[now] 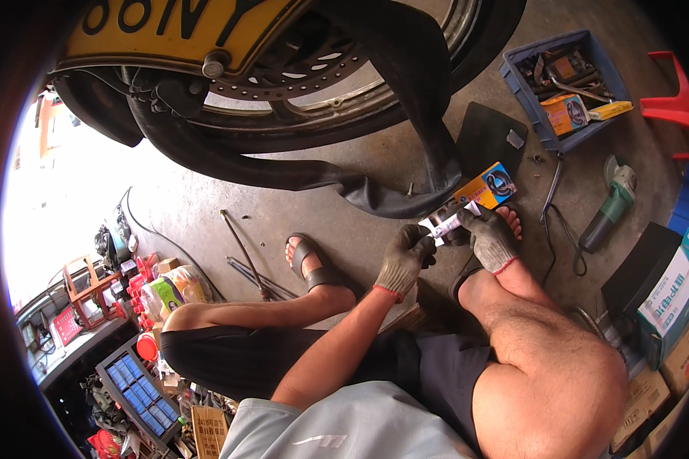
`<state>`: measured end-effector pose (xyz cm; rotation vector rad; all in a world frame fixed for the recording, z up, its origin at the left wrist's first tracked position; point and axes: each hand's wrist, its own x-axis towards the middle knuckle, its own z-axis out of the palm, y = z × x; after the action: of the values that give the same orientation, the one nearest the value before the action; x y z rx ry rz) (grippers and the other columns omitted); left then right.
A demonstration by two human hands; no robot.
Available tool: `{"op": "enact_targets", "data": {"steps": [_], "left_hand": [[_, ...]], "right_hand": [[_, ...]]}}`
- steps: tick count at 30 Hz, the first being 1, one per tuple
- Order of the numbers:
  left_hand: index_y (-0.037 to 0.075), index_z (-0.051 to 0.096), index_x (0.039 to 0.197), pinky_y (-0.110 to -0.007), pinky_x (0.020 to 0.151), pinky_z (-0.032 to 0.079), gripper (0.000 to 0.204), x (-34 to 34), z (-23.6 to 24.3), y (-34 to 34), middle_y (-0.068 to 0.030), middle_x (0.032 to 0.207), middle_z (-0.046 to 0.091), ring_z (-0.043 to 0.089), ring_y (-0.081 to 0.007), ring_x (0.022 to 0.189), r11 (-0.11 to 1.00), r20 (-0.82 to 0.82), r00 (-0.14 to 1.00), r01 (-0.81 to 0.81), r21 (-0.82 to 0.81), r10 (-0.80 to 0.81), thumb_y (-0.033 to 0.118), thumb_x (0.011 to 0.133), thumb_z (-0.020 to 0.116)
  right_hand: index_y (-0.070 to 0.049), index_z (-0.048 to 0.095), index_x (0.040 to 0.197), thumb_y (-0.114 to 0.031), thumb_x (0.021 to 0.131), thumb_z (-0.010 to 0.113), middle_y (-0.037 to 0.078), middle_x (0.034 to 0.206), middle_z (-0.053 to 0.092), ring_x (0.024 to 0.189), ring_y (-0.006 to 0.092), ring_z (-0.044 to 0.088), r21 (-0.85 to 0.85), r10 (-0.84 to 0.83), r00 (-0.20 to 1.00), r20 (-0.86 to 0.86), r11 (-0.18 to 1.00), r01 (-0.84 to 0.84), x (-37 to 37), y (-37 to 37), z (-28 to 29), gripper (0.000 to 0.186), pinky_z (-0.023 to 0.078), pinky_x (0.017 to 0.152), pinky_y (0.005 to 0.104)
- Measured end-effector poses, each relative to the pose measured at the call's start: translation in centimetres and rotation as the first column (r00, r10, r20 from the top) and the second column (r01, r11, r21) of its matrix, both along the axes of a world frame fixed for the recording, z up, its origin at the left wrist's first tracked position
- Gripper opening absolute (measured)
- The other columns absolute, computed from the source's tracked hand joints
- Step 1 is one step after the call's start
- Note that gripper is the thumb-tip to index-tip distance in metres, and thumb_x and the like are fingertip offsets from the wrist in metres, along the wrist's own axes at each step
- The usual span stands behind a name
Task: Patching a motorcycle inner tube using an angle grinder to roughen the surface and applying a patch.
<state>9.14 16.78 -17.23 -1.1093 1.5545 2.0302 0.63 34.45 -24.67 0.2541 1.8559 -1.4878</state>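
Both of my hands wear pale knit gloves with dark palms and fingers. In my right hand (488, 234) is a small white squeeze tube (449, 220) with printing, gripped between thumb and fingers. My left hand (406, 258) is closed at the tube's near left end; its fingertips are pinched, and what lies between them is hidden. Just beyond my hands, a black rubber inner tube (283, 174) hangs in a long loop from the motorcycle wheel (283, 115). An orange and blue box (491, 186) sits behind the white tube, beside the inner tube's fold.
A blue crate (530, 99) of tools and boxes stands far right, near a red plastic stool (675, 103). A green angle grinder (614, 203) lies on the floor with its cord. Metal levers (256, 277) lie by my left foot. Cartons (685, 344) line the right side.
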Motion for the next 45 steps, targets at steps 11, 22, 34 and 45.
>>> {"op": "enact_targets", "data": {"steps": [11, 22, 34, 45], "left_hand": [[0.0, 0.056, 0.109, -0.026, 0.058, 0.049, 0.024, -0.1, 0.0, 0.0, -0.0068, 0.083, 0.064, 0.059, -0.0125, 0.065, 1.0, 0.033, 0.999, 0.007, -0.026, -0.007, 0.021, 0.099, 0.052], [0.0, 0.057, 0.104, -0.027, 0.055, 0.047, 0.023, 0.0, -0.1, 0.2, -0.005, 0.074, 0.06, 0.056, -0.0119, 0.061, 0.998, 0.015, 0.999, -0.03, -0.05, 0.03, 0.022, 0.1, 0.05], [0.001, 0.06, 0.094, -0.029, 0.051, 0.047, 0.03, -0.3, -0.1, 0.3, -0.0062, 0.069, 0.061, 0.058, -0.0147, 0.056, 0.994, 0.082, 0.991, -0.11, 0.019, 0.108, 0.03, 0.099, 0.053], [0.005, 0.059, 0.086, -0.027, 0.047, 0.039, 0.038, -0.1, -0.4, -0.1, -0.0023, 0.063, 0.054, 0.049, -0.0117, 0.051, 0.986, 0.156, 0.981, -0.134, 0.102, 0.117, 0.041, 0.098, 0.054]], "right_hand": [[-0.012, 0.07, 0.089, -0.058, 0.079, 0.069, 0.006, 0.086, 0.063, 0.088, 0.0219, 0.052, 0.247, 0.082, 0.988, -0.128, 0.968, -0.048, 0.5, 0.5, -2.3, 0.047, 0.039, 0.077, 0.0385], [-0.001, 0.063, 0.105, -0.021, 0.09, 0.068, 0.0, 0.086, 0.061, 0.073, 0.0073, 0.054, 0.02, -0.012, 0.999, -0.033, 1.0, 0.013, -0.1, -0.3, 0.2, 0.026, 0.044, 0.066, 0.0219], [-0.008, 0.07, 0.092, -0.042, 0.085, 0.07, 0.004, 0.083, 0.067, 0.08, 0.0177, 0.057, 0.367, 0.163, 0.973, -0.163, 0.925, -0.093, 0.2, 0.1, -1.2, 0.034, 0.04, 0.074, 0.0333], [-0.006, 0.064, 0.098, -0.034, 0.087, 0.067, 0.003, 0.085, 0.063, 0.081, 0.0149, 0.057, -0.117, -0.088, 0.992, 0.088, 0.988, 0.098, 0.1, 0.3, -2.3, 0.03, 0.044, 0.073, 0.0296]]}}
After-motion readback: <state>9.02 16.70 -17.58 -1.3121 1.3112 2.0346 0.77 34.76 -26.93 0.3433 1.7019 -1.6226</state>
